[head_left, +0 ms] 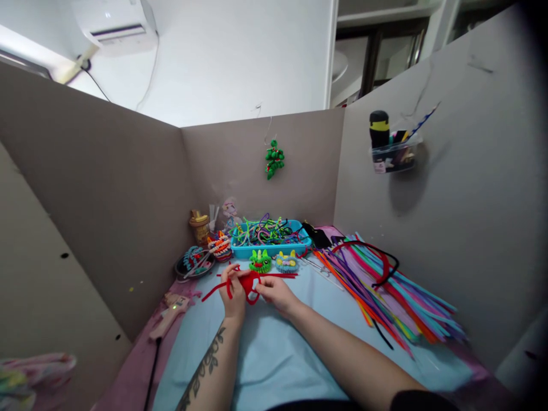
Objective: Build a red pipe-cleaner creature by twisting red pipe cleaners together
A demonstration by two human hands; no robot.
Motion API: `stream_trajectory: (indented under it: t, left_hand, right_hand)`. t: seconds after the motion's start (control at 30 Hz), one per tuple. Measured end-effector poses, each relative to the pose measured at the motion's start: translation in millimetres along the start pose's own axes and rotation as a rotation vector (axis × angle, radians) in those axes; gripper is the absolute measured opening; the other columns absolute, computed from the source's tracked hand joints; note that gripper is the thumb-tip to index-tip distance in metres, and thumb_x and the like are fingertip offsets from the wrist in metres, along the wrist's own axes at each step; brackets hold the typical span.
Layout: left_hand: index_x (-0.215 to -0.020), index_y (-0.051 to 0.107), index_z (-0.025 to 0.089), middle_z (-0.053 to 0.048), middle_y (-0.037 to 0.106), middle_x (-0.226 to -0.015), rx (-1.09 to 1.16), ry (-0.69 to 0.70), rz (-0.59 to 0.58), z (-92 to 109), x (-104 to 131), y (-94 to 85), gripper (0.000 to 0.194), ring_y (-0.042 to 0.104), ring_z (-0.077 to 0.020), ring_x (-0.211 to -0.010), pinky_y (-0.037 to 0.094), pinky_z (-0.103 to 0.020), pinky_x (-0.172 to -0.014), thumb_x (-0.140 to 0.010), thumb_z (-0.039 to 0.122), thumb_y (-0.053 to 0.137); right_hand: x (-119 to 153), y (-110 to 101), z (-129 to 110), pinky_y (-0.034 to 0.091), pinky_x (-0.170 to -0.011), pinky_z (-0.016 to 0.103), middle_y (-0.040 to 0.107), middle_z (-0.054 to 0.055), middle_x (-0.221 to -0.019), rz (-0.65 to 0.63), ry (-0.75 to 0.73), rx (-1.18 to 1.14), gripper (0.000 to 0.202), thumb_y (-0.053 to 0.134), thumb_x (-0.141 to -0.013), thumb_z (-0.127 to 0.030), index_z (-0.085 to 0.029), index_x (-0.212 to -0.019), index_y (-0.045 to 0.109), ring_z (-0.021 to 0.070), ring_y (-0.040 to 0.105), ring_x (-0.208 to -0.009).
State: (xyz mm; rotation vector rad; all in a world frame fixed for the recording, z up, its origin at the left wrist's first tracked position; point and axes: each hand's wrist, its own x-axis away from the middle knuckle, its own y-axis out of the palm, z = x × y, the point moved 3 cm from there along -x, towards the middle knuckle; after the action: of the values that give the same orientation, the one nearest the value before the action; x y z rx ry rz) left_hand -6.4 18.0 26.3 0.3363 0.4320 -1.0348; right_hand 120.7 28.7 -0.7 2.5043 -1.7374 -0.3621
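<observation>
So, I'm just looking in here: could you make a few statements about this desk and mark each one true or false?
1. The left hand and right hand are both at the red piece. True.
2. The blue tray holds nothing. False: a tangle of coloured strands fills the blue tray.
3. A loose bundle of fuzzy stems lies to the right of the hands. True.
4. The dark green ornament lies on the table. False: the dark green ornament hangs in front of the back panel.
5. A bright green figure sits beside a light blue one. True.
</observation>
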Motion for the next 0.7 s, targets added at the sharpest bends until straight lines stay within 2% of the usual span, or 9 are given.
stream_trajectory:
  t: [0.07, 0.17, 0.3, 0.4, 0.47, 0.53, 0.63, 0.7]
  left_hand:
    - [-0.112, 0.049, 0.015, -0.004, 0.066, -0.062, -0.003, -0.026, 0.044, 1.3, -2.5, -1.8, 0.038, 0.066, -0.0215, -0.070, 0.047, -0.038, -0.077, -0.088, 0.040, 0.033]
    - [-0.110, 0.049, 0.015, 0.000, 0.061, -0.051, 0.009, -0.036, 0.087, 1.0, -5.6, -2.7, 0.036, 0.066, -0.0213, -0.067, 0.047, -0.038, -0.076, -0.089, 0.037, 0.030]
    - [-0.102, 0.053, 0.015, 0.001, 0.059, -0.048, 0.013, -0.039, 0.074, -4.7, -8.3, -1.9, 0.034, 0.066, -0.0211, -0.064, 0.047, -0.037, -0.075, -0.088, 0.037, 0.031]
    - [-0.099, 0.054, 0.014, -0.001, 0.062, -0.051, -0.019, -0.076, 0.141, -13.7, -11.0, -4.8, 0.036, 0.066, -0.0216, -0.065, 0.047, -0.036, -0.072, -0.087, 0.039, 0.031]
    - [-0.098, 0.054, 0.014, -0.003, 0.064, -0.054, -0.014, -0.146, 0.235, -21.4, -12.8, -8.0, 0.038, 0.065, -0.0214, -0.063, 0.047, -0.034, -0.065, -0.087, 0.041, 0.030]
    - [-0.099, 0.052, 0.014, -0.003, 0.065, -0.057, 0.033, -0.212, 0.278, -27.2, -14.1, -8.9, 0.037, 0.064, -0.0200, -0.059, 0.046, -0.032, -0.059, -0.086, 0.041, 0.031]
    - [-0.094, 0.050, 0.016, -0.001, 0.062, -0.058, 0.101, -0.244, 0.281, -26.4, -14.1, -7.6, 0.033, 0.059, -0.0161, -0.051, 0.043, -0.028, -0.052, -0.085, 0.042, 0.033]
    - [-0.088, 0.049, 0.018, 0.002, 0.058, -0.059, 0.171, -0.196, 0.253, -19.8, -13.5, -5.5, 0.026, 0.055, -0.0126, -0.050, 0.042, -0.025, -0.051, -0.083, 0.041, 0.039]
  right_hand:
    - [0.2, 1.9, 0.7, 0.020, -0.044, 0.021, 0.038, -0.007, -0.044, 0.023, -0.050, 0.072, 0.037, 0.063, -0.066, -0.042, -0.018, -0.050, 0.040, 0.0059, 0.029, -0.043]
    - [-2.5, -0.9, 3.9, 0.022, -0.045, 0.021, 0.039, -0.007, -0.046, 0.089, -0.070, 0.173, 0.034, 0.058, -0.070, -0.042, -0.018, -0.052, 0.042, 0.0071, 0.030, -0.044]
    - [-4.4, -5.0, 6.2, 0.023, -0.045, 0.021, 0.039, -0.006, -0.046, 0.117, -0.063, 0.233, 0.034, 0.056, -0.072, -0.044, -0.018, -0.053, 0.044, 0.0078, 0.032, -0.045]
    - [-2.6, -0.9, 6.1, 0.024, -0.046, 0.021, 0.043, -0.005, -0.049, 0.072, -0.067, 0.171, 0.034, 0.054, -0.073, -0.048, -0.017, -0.058, 0.048, 0.0077, 0.033, -0.046]
    - [-1.2, 5.7, 6.1, 0.026, -0.048, 0.021, 0.047, -0.004, -0.054, -0.007, -0.094, 0.147, 0.032, 0.057, -0.072, -0.047, -0.017, -0.061, 0.052, 0.0079, 0.036, -0.048]
    - [-0.5, 10.4, 6.2, 0.026, -0.049, 0.021, 0.047, -0.004, -0.053, -0.030, -0.122, 0.171, 0.030, 0.062, -0.068, -0.043, -0.016, -0.058, 0.051, 0.0079, 0.036, -0.050]
    - [-1.2, 9.8, 5.4, 0.023, -0.047, 0.021, 0.039, -0.006, -0.047, 0.064, -0.111, 0.186, 0.031, 0.061, -0.067, -0.036, -0.017, -0.050, 0.044, 0.0069, 0.031, -0.048]
    - [-1.7, 7.3, 3.9, 0.021, -0.046, 0.021, 0.036, -0.007, -0.046, 0.114, -0.076, 0.158, 0.030, 0.058, -0.067, -0.033, -0.018, -0.048, 0.040, 0.0065, 0.028, -0.046]
